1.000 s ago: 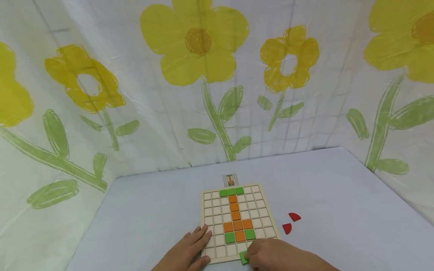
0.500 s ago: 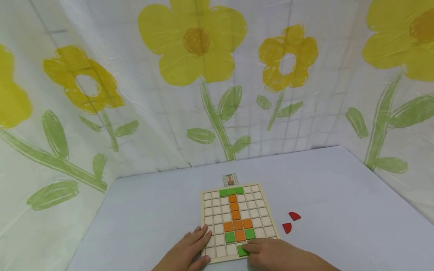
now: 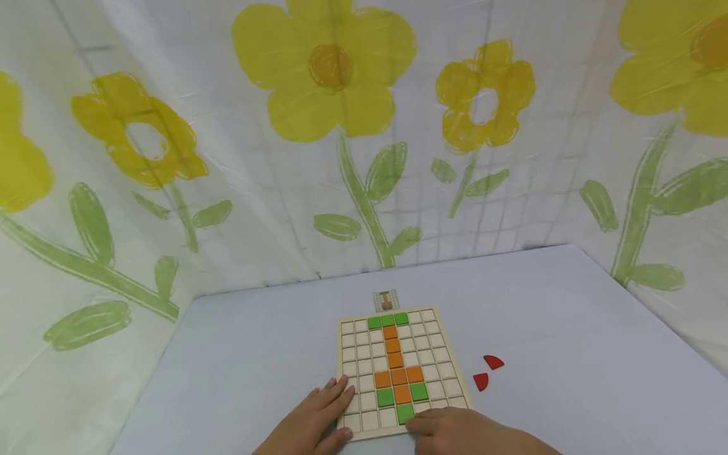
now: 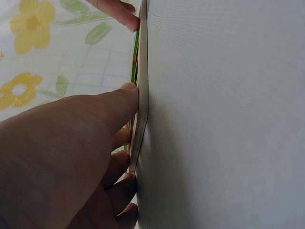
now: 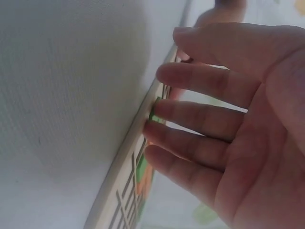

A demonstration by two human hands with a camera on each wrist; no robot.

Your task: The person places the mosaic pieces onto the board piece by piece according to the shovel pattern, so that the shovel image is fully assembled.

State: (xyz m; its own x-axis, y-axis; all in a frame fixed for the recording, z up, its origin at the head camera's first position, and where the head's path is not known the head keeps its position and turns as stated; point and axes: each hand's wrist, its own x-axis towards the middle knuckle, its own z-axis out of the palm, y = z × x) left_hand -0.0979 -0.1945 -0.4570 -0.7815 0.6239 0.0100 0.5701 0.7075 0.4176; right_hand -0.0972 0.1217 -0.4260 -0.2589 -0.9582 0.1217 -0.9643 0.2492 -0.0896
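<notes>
A square wooden grid board lies on the table. On it, a column of orange tiles has green tiles across its far end and one on either side near its base. My left hand rests on the board's left side, fingers fairly straight, thumb at the near corner. The fingertips of my right hand touch a green tile in the nearest row, below the orange column. In the right wrist view my right hand has its fingers extended and spread, gripping nothing. It covers the board's near right corner.
A small pattern card lies just beyond the board's far edge. Two red quarter-circle pieces, one farther and one nearer, lie right of the board. A flowered curtain hangs behind the white table.
My right hand has slid the green tile from the board's near edge into the nearest row, and its fingers have loosened from the tile. My left hand has stayed in place.
</notes>
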